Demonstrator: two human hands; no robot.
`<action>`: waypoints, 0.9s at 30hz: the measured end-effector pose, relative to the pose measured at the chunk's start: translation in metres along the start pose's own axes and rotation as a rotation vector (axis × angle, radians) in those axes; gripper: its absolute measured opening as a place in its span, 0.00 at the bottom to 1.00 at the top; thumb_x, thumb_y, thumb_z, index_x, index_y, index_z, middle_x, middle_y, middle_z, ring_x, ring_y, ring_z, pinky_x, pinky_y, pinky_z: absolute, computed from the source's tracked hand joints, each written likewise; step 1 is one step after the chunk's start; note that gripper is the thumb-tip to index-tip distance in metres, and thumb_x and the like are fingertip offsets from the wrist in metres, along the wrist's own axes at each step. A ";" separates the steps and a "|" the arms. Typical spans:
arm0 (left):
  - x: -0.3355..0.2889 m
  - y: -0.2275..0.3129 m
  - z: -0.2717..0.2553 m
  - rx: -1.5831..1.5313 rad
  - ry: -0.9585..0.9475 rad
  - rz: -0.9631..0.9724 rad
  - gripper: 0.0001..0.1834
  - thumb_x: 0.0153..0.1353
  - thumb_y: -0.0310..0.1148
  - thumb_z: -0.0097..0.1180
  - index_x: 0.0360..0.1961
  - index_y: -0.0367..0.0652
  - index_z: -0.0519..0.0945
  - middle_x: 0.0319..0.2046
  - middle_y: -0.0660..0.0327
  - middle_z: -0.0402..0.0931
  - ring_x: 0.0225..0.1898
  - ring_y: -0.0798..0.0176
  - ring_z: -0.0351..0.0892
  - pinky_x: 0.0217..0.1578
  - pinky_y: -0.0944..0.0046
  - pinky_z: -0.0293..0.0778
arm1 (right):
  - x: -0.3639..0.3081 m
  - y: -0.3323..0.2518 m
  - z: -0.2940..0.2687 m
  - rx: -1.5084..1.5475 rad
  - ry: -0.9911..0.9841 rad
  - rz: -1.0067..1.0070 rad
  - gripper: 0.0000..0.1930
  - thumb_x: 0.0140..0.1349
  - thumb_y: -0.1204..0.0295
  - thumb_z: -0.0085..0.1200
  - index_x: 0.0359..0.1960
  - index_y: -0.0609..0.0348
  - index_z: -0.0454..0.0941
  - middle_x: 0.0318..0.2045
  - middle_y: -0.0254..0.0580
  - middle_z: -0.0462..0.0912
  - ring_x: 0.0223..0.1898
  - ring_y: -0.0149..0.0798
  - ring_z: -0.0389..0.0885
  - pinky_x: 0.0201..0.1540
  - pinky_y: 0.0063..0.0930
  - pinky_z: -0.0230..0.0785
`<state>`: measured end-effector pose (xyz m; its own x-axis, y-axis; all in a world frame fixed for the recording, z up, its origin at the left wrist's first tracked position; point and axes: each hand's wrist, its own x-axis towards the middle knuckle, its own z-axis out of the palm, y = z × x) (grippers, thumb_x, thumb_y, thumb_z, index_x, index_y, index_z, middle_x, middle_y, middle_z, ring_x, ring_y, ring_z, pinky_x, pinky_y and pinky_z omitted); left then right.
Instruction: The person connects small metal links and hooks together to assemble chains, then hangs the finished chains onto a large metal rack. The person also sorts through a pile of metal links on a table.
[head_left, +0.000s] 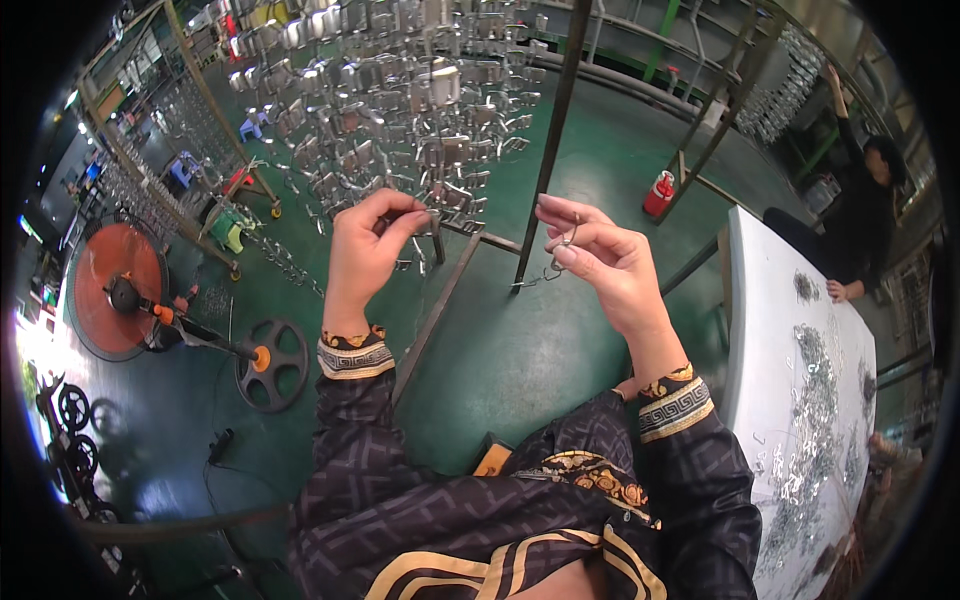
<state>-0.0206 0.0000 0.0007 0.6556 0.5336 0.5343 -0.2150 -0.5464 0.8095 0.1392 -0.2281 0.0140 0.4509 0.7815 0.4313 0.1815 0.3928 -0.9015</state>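
Many small shiny bent metal pieces (440, 85) hang in dense rows in front of me. At their lower edge my left hand (365, 250) is closed in a pinch, its thumb against the forefinger. A small metal bit shows at those fingertips, too small to name. Farther right, beside a dark upright post, my right hand (610, 260) has its fingers curled round thin bent wire hooks (553, 270). Part of the wire pokes out between the fingers, and some dangles to the left of the thumb. A gap lies between the two hands.
At right, a white-topped table (750, 330) carries scattered small metal parts; another person (850, 220) sits behind it, one arm raised. A red fire extinguisher (660, 193) stands on the green floor. An orange-black floor fan (115, 290) is at left. Metal rack legs (440, 310) stand before me.
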 end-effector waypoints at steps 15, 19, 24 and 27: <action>0.005 0.004 -0.004 0.123 0.094 0.041 0.06 0.56 0.25 0.63 0.32 0.34 0.80 0.25 0.59 0.82 0.25 0.70 0.78 0.28 0.68 0.72 | 0.071 0.032 0.058 0.039 -0.166 0.070 0.10 0.57 0.72 0.65 0.36 0.67 0.83 0.68 0.59 0.61 0.66 0.45 0.66 0.59 0.33 0.68; 0.008 0.000 -0.004 0.158 0.113 0.050 0.05 0.57 0.25 0.63 0.32 0.34 0.80 0.24 0.58 0.81 0.24 0.69 0.78 0.27 0.67 0.72 | 0.073 0.032 0.060 0.029 -0.154 0.065 0.11 0.57 0.71 0.65 0.37 0.67 0.83 0.69 0.59 0.59 0.65 0.43 0.68 0.59 0.31 0.68; 0.011 0.003 0.001 0.198 0.036 0.004 0.04 0.58 0.23 0.60 0.33 0.33 0.81 0.26 0.60 0.82 0.28 0.73 0.79 0.29 0.71 0.72 | 0.069 0.032 0.055 0.033 -0.150 0.104 0.10 0.58 0.71 0.65 0.36 0.66 0.84 0.68 0.57 0.61 0.57 0.35 0.74 0.55 0.28 0.69; 0.011 0.001 0.005 0.209 -0.008 0.005 0.04 0.58 0.24 0.60 0.33 0.33 0.81 0.26 0.60 0.82 0.28 0.72 0.80 0.29 0.70 0.72 | 0.064 0.029 0.055 0.037 -0.147 0.151 0.09 0.58 0.71 0.64 0.35 0.65 0.84 0.65 0.55 0.65 0.51 0.31 0.77 0.52 0.27 0.70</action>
<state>-0.0100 0.0022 0.0067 0.6611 0.5259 0.5351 -0.0634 -0.6715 0.7383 0.1252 -0.1404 0.0178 0.3377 0.8942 0.2939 0.0879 0.2809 -0.9557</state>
